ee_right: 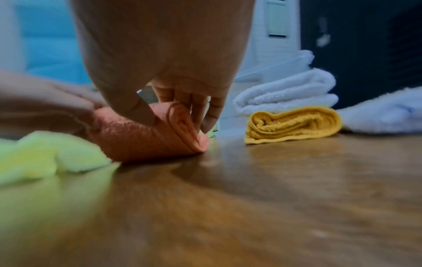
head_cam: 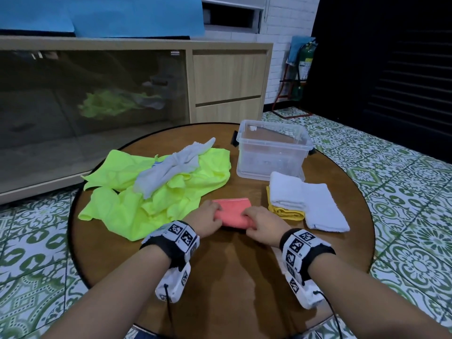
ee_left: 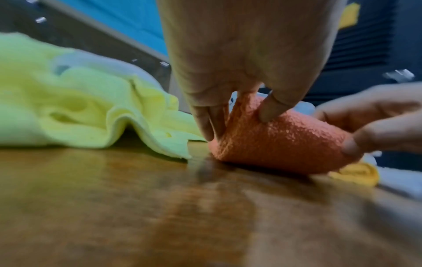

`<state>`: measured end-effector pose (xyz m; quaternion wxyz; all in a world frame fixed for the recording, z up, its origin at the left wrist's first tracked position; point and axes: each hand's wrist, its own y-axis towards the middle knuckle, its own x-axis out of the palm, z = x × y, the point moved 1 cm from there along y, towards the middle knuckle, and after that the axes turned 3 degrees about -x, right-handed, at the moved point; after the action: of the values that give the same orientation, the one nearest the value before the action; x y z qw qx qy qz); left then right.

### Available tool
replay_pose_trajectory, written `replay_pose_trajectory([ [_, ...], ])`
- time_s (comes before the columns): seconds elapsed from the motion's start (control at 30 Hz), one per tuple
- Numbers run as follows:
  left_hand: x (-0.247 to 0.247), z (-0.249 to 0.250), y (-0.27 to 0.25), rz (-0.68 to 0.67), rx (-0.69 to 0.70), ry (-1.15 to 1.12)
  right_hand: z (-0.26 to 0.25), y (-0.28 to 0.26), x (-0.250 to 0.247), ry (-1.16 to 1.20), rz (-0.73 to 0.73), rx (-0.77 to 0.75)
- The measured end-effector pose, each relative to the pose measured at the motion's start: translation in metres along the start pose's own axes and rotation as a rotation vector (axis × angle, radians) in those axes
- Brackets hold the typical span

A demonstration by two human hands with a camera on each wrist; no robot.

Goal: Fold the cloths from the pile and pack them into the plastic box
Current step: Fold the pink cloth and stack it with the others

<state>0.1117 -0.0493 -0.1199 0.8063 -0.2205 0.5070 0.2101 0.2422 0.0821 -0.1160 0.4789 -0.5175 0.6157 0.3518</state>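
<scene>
Pink cloth (head_cam: 234,212) folded on bench (head_cam: 225,265), frame center. My left hand (head_cam: 207,219) pinches its left end, my right hand (head_cam: 262,225) pinches right end. Plastic box (head_cam: 272,150) upper right. Neon pile (head_cam: 156,189) left; white towels (head_cam: 308,202), yellow cloth (head_cam: 286,212) right.

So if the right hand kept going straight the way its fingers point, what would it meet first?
The folded coral-pink cloth that the right hand already grips; beyond it, probably the clear plastic box, though depth is unclear.
</scene>
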Motion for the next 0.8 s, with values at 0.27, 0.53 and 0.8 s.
replay_pose_trajectory([
  [0.27,0.003,-0.012,0.024,0.135,-0.229,-0.431,0.015,0.020,-0.006,0.547,0.149,0.283],
  [0.53,0.004,-0.006,0.052,0.158,-0.336,-0.250,0.015,0.053,-0.004,0.402,0.103,0.428],
  [0.8,0.013,-0.005,0.070,0.032,-0.389,0.246,0.013,0.083,0.001,0.278,-0.114,0.639],
])
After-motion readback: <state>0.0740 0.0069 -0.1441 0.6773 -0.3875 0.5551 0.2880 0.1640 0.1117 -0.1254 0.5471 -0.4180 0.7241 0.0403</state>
